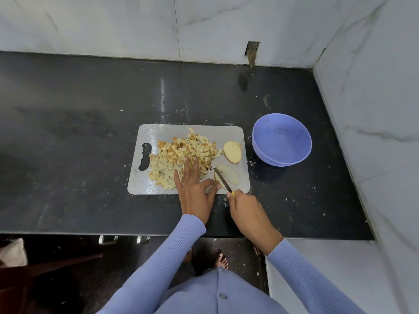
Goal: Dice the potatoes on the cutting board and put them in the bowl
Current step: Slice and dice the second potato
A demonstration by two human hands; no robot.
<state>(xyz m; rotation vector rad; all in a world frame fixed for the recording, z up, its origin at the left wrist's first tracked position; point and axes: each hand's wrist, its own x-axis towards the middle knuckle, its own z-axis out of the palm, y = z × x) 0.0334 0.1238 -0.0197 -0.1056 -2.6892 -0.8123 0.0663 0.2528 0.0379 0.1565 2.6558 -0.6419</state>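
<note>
1. At the left of the cutting board point(145, 184) on the dark desk point(68, 132), we saw a broad heap of diced potato point(181, 155), already cut into small cubes and not yet moved to the bowl.
2. Our left hand point(195, 189) lay over the near edge of that heap with its fingers straight and spread, the thumb reaching right to touch the potato slice point(229, 174) and steady it.
3. That slice lay flat at the near right of the board, its long axis running left to right, just beyond both hands; the left hand was the nearer one and touched it.
4. Our right hand point(247, 211) was curled round the handle of the knife point(223, 180), whose blade pointed away and to the left, lying across the left end of the slice, so the coming cut, we judged, would cross its long axis.
5. Further back on the right of the board, stacked potato slices point(232, 151) waited uncut.
6. Right of the board, well apart from both hands, stood the purple bowl point(281, 159), which held no potato.
</note>
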